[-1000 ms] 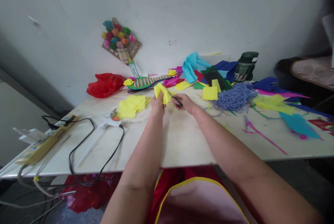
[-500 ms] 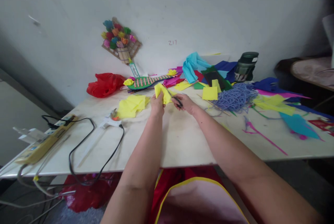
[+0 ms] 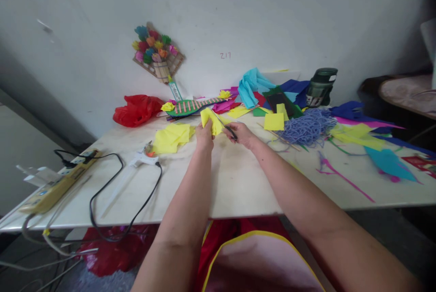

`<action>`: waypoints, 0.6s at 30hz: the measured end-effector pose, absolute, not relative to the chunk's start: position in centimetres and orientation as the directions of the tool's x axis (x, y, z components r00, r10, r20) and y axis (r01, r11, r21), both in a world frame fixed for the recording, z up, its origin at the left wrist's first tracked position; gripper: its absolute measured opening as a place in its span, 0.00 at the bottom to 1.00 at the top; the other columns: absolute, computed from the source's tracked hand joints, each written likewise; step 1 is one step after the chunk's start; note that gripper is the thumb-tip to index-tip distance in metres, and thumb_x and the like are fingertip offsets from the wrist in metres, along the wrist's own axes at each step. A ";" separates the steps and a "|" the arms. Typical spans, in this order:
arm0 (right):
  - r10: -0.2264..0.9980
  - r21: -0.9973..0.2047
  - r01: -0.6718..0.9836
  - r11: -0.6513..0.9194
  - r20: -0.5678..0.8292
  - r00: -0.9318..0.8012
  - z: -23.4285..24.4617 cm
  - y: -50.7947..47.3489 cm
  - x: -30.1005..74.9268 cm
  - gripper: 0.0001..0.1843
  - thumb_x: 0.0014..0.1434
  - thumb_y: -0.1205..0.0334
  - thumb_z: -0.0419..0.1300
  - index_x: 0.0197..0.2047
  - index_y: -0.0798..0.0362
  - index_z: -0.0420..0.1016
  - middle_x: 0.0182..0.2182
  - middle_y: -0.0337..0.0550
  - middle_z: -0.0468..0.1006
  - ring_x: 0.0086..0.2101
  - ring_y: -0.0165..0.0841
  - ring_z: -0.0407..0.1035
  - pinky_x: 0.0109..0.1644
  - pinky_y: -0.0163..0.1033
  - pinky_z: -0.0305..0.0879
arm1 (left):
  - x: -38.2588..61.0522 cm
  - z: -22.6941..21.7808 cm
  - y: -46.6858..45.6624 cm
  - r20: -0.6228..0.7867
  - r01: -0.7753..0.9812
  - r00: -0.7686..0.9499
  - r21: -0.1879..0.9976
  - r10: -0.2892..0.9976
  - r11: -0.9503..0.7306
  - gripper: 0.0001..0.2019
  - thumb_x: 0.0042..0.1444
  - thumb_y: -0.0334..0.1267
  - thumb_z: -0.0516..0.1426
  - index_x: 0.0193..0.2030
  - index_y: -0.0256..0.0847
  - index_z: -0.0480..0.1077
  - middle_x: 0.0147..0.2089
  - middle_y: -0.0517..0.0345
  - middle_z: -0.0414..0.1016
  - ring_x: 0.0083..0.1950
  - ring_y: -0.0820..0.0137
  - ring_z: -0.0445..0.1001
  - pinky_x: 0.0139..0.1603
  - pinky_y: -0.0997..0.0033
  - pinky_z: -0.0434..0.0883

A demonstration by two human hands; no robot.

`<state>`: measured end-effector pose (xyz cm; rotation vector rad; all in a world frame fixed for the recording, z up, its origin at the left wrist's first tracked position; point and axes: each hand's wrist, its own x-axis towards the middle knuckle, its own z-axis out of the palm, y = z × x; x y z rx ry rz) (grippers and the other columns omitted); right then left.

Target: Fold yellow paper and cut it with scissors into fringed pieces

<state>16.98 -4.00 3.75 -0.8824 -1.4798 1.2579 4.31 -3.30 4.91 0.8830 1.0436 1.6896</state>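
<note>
My left hand [image 3: 205, 136] is closed on a folded piece of yellow crepe paper [image 3: 215, 125], held up above the table. In my right hand [image 3: 240, 134] is a pair of scissors [image 3: 230, 132], its dark handles in my fingers and its blades lying along the yellow piece. Whether the blades are parted cannot be made out. More yellow crepe paper sheets [image 3: 173, 138] lie just left of my left hand. Behind my hands rests a green woven sole-shaped piece [image 3: 197, 106] with yellow paper flowers at its ends.
A hot glue gun [image 3: 143, 159] with its black cord and a power strip [image 3: 64, 183] occupy the left side. A red plastic bag [image 3: 136, 110] sits behind them. Purple yarn [image 3: 304, 127], coloured paper and a dark green bottle [image 3: 320, 87] fill the right. Paper flowers [image 3: 155, 47] hang on the wall.
The scissors have turned slightly and their blades show longer across the yellow paper. Both hands have stayed almost in the same place.
</note>
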 end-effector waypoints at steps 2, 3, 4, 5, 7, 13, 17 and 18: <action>0.936 -0.977 -0.072 0.201 0.213 -0.279 3.4 -3.7 17.0 0.13 0.40 0.57 0.64 0.25 0.55 0.65 0.13 0.29 0.61 0.12 0.20 0.53 0.13 0.28 0.49 | 4.3 4.9 -3.3 0.103 -0.333 -0.312 0.919 0.944 -0.211 0.09 0.44 0.39 0.58 0.27 0.38 0.61 0.18 0.66 0.57 0.15 0.82 0.54 0.13 0.80 0.47; 0.936 -0.977 -0.077 0.197 0.211 -0.282 3.3 -3.6 17.0 0.13 0.40 0.58 0.64 0.26 0.55 0.65 0.13 0.29 0.61 0.12 0.20 0.53 0.13 0.28 0.49 | 4.2 4.9 -3.3 0.104 -0.332 -0.315 0.919 0.943 -0.212 0.09 0.44 0.39 0.57 0.27 0.38 0.61 0.18 0.66 0.57 0.15 0.82 0.54 0.13 0.80 0.47; 0.936 -0.978 -0.081 0.194 0.209 -0.283 3.3 -3.5 17.0 0.13 0.40 0.58 0.64 0.26 0.55 0.66 0.13 0.29 0.61 0.12 0.20 0.53 0.13 0.28 0.49 | 4.2 4.9 -3.3 0.105 -0.330 -0.317 0.920 0.943 -0.213 0.09 0.44 0.39 0.57 0.27 0.38 0.61 0.18 0.66 0.57 0.15 0.82 0.54 0.13 0.80 0.47; 0.937 -0.978 -0.085 0.191 0.208 -0.282 3.2 -3.4 17.0 0.13 0.40 0.59 0.64 0.27 0.55 0.66 0.13 0.29 0.61 0.12 0.20 0.53 0.13 0.28 0.49 | 4.2 4.9 -3.2 0.107 -0.329 -0.316 0.920 0.943 -0.214 0.09 0.44 0.39 0.57 0.27 0.38 0.61 0.18 0.66 0.58 0.15 0.81 0.54 0.13 0.80 0.47; 0.938 -0.978 -0.090 0.187 0.205 -0.280 3.2 -3.4 17.0 0.13 0.40 0.59 0.64 0.28 0.56 0.67 0.13 0.29 0.62 0.12 0.20 0.53 0.12 0.28 0.49 | 4.1 4.8 -3.2 0.107 -0.330 -0.312 0.920 0.944 -0.214 0.09 0.44 0.39 0.57 0.26 0.38 0.61 0.18 0.66 0.58 0.15 0.82 0.55 0.13 0.80 0.47; 0.920 -0.986 -0.032 0.162 0.162 -0.357 4.1 -4.4 17.8 0.12 0.45 0.56 0.60 0.26 0.56 0.65 0.15 0.33 0.67 0.11 0.21 0.57 0.09 0.27 0.42 | 3.8 4.8 -3.2 0.117 -0.333 -0.285 0.919 0.951 -0.213 0.09 0.43 0.39 0.58 0.28 0.38 0.62 0.19 0.66 0.58 0.15 0.82 0.55 0.13 0.81 0.46; 0.883 -0.984 -0.042 0.170 0.172 -0.437 4.4 -4.8 18.6 0.14 0.49 0.52 0.57 0.27 0.56 0.65 0.17 0.36 0.70 0.12 0.21 0.59 0.09 0.27 0.41 | 3.6 4.8 -3.1 0.107 -0.337 -0.272 0.920 0.956 -0.199 0.10 0.43 0.39 0.58 0.29 0.38 0.62 0.20 0.65 0.60 0.16 0.82 0.56 0.13 0.81 0.46; 0.876 -0.984 -0.042 0.175 0.175 -0.449 4.4 -4.7 18.7 0.14 0.49 0.52 0.56 0.27 0.56 0.65 0.17 0.36 0.70 0.12 0.21 0.59 0.10 0.27 0.41 | 3.6 4.8 -3.2 0.107 -0.340 -0.266 0.920 0.958 -0.197 0.09 0.43 0.39 0.58 0.29 0.38 0.62 0.20 0.65 0.60 0.15 0.82 0.56 0.13 0.81 0.46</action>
